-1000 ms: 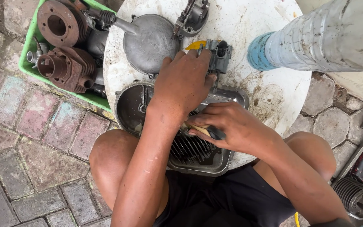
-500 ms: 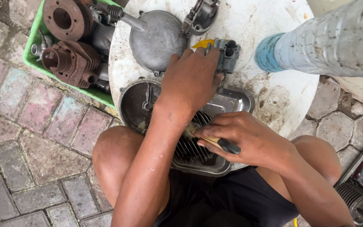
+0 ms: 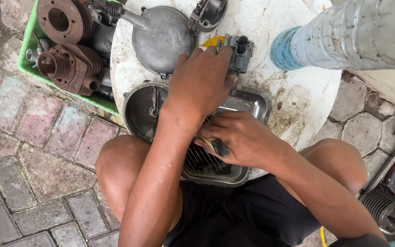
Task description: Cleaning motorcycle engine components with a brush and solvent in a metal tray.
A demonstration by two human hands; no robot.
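My left hand [image 3: 202, 84] reaches over a shallow metal tray [image 3: 262, 104] and grips a small grey carburettor [image 3: 239, 51] standing on the white round table [image 3: 298, 91]. My right hand [image 3: 241, 137] is shut on a thin tool with a dark handle [image 3: 219, 147], held just above a dark finned engine part [image 3: 200, 161] lying in the tray. My left forearm crosses the tray and hides much of it. My knees sit on both sides of the tray.
A domed grey cover [image 3: 161, 39] and a dished round cover [image 3: 140, 112] lie on the table. A green crate [image 3: 26, 66] at the left holds rusty engine cylinders [image 3: 67, 68]. A large clear bottle [image 3: 353, 34] stands at the right. More engine parts [image 3: 389, 196] lie on the paving.
My right hand has shifted slightly back and forth over the finned part with the tool. My left hand has stayed on the carburettor.
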